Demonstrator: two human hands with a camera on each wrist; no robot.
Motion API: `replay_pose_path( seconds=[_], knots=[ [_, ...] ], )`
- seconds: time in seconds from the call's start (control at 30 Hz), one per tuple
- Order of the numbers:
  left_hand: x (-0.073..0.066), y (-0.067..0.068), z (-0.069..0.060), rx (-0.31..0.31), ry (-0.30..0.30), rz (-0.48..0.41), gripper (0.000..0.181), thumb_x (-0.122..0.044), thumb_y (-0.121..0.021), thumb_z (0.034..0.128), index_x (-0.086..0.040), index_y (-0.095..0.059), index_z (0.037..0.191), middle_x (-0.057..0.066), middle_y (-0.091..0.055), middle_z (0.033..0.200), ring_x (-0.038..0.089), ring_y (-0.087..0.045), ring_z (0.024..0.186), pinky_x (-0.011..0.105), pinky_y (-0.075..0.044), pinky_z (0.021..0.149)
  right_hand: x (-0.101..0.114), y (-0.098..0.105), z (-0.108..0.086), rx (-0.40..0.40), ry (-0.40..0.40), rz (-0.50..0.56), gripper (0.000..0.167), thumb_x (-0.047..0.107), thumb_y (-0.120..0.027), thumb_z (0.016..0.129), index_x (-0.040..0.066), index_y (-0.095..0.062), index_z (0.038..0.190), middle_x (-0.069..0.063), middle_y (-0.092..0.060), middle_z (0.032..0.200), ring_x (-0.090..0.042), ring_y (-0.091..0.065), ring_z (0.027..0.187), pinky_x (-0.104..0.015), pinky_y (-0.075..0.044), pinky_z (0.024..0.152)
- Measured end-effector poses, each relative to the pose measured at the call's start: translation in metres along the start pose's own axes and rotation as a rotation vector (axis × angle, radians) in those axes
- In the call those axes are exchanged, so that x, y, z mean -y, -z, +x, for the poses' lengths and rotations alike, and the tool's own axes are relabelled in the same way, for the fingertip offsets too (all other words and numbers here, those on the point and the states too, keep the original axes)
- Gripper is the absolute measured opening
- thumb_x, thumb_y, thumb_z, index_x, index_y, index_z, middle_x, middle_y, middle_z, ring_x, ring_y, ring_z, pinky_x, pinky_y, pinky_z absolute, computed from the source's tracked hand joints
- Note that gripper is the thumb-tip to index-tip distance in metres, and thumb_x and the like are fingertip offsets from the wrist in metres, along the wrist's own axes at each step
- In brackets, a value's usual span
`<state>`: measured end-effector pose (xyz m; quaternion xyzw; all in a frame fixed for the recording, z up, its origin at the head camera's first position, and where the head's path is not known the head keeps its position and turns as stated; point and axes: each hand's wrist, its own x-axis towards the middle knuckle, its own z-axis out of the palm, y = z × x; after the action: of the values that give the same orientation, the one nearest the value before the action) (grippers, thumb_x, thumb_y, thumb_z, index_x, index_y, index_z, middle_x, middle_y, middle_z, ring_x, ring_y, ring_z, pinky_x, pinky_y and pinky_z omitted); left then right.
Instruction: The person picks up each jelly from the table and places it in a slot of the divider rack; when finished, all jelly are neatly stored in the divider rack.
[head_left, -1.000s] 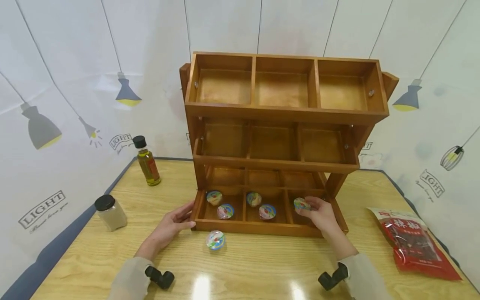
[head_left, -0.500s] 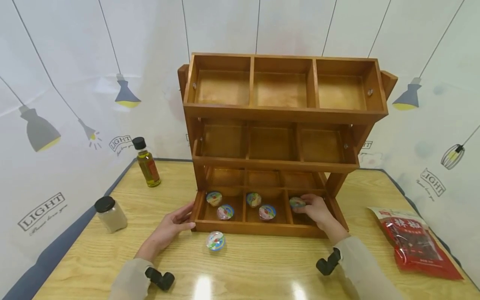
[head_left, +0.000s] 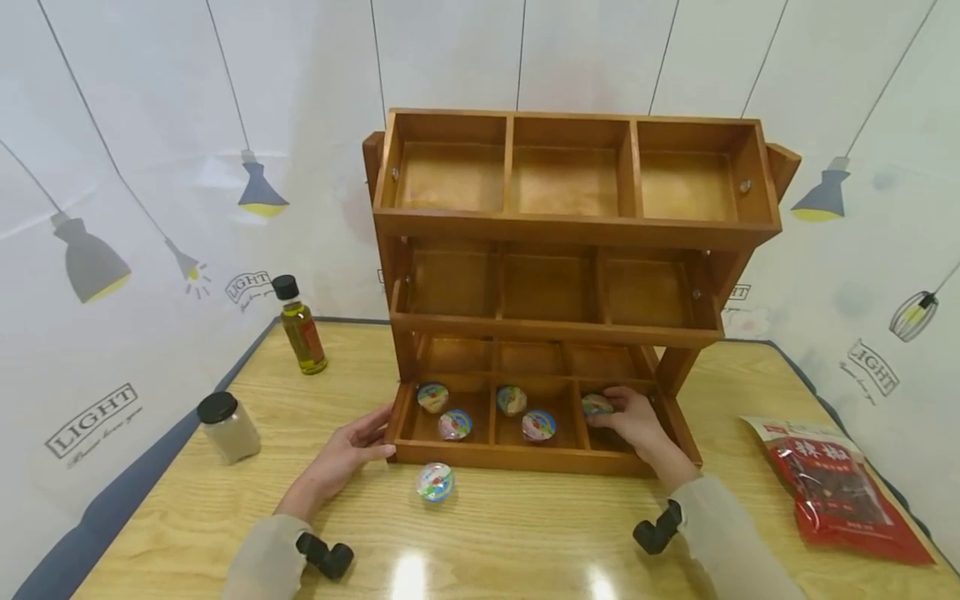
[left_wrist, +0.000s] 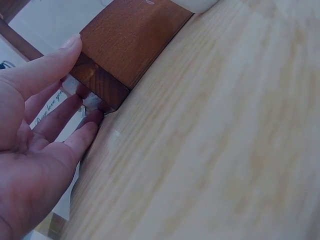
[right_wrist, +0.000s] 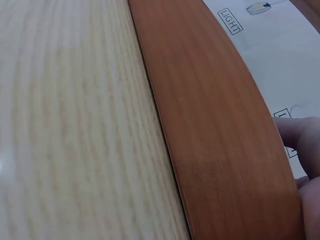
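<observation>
A wooden three-tier rack [head_left: 577, 221] stands on the table. My right hand [head_left: 635, 419] reaches into the right compartment of its bottom tray and pinches a small lidded cup [head_left: 597, 404] near the divider. Two such cups sit in the left compartment, among them a pink cup [head_left: 454, 425]; two more lie in the middle one, where another pink cup [head_left: 538, 425] shows. My left hand [head_left: 342, 454] rests against the tray's front left corner [left_wrist: 102, 82], thumb at the front and fairly straight fingers along the side. Outside the tray lies a loose cup [head_left: 435, 482]. The right wrist view hides the pinched cup.
An oil bottle [head_left: 303, 327] and a black-capped jar [head_left: 228, 427] stand to the left on the wooden table [head_left: 517, 533]. To the right lies a red food packet [head_left: 836, 492]. A wall sheet [head_left: 180, 108] printed with lamps surrounds the table.
My right hand has moved slightly left and lower into the right compartment with the cup. The left hand stays at the rack's corner.
</observation>
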<state>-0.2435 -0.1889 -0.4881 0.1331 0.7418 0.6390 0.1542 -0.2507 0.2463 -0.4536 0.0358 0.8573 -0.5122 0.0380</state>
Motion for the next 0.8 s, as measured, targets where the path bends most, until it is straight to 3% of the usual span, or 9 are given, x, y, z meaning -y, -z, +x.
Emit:
replay_pose_path(
  seconds=[0.13, 0.23, 0.33, 0.47, 0.63, 0.8],
  knots=[
    [0.001, -0.001, 0.001, 0.007, -0.003, -0.003, 0.071, -0.022, -0.065, 0.0797, -0.019, -0.028, 0.140, 0.006, -0.025, 0.147, 0.028, -0.031, 0.131, 0.041, -0.030, 0.105, 0.001, 0.000, -0.006, -0.071, 0.024, -0.095, 0.068, 0.027, -0.066, 0.078, -0.002, -0.035, 0.131, -0.025, -0.042, 0.129, -0.038, -0.043, 0.115, -0.046, -0.042, 0.091],
    [0.002, -0.001, 0.001, -0.005, 0.016, -0.017, 0.070, -0.023, -0.066, 0.0786, -0.021, -0.030, 0.139, 0.003, -0.027, 0.146, 0.025, -0.031, 0.131, 0.040, -0.030, 0.106, 0.004, -0.003, -0.013, -0.165, 0.060, -0.093, 0.062, 0.030, -0.063, 0.080, 0.002, -0.038, 0.129, -0.021, -0.042, 0.131, -0.037, -0.041, 0.118, -0.046, -0.040, 0.094],
    [0.002, -0.001, 0.002, -0.011, 0.021, -0.018, 0.070, -0.024, -0.066, 0.0783, -0.021, -0.031, 0.139, 0.003, -0.028, 0.146, 0.024, -0.032, 0.131, 0.039, -0.031, 0.105, 0.009, -0.010, -0.021, -0.224, 0.122, 0.011, 0.054, 0.026, -0.061, 0.083, 0.002, -0.040, 0.127, -0.018, -0.043, 0.130, -0.033, -0.043, 0.119, -0.042, -0.041, 0.096],
    [0.001, -0.001, 0.002, -0.011, 0.017, -0.017, 0.071, -0.023, -0.066, 0.0785, -0.021, -0.030, 0.140, 0.003, -0.027, 0.146, 0.025, -0.032, 0.131, 0.039, -0.030, 0.106, 0.021, -0.023, -0.033, -0.237, 0.220, 0.165, 0.050, 0.021, -0.063, 0.082, 0.000, -0.044, 0.123, -0.018, -0.047, 0.125, -0.030, -0.046, 0.117, -0.035, -0.042, 0.096],
    [0.000, -0.002, 0.002, -0.014, 0.024, -0.024, 0.071, -0.024, -0.067, 0.0775, -0.021, -0.031, 0.139, 0.003, -0.028, 0.146, 0.024, -0.032, 0.131, 0.039, -0.029, 0.106, 0.037, -0.049, -0.046, -0.265, 0.347, 0.239, 0.041, 0.014, -0.066, 0.079, -0.002, -0.051, 0.114, -0.014, -0.054, 0.114, -0.020, -0.052, 0.107, -0.030, -0.045, 0.093],
    [0.002, -0.001, 0.001, 0.001, 0.000, -0.027, 0.071, -0.022, -0.066, 0.0788, -0.018, -0.029, 0.140, 0.006, -0.026, 0.146, 0.026, -0.030, 0.131, 0.037, -0.030, 0.106, 0.049, -0.086, -0.061, -0.210, 0.467, 0.314, 0.033, 0.002, -0.067, 0.076, -0.005, -0.055, 0.106, -0.016, -0.057, 0.105, -0.008, -0.057, 0.095, -0.028, -0.050, 0.085]
  ],
)
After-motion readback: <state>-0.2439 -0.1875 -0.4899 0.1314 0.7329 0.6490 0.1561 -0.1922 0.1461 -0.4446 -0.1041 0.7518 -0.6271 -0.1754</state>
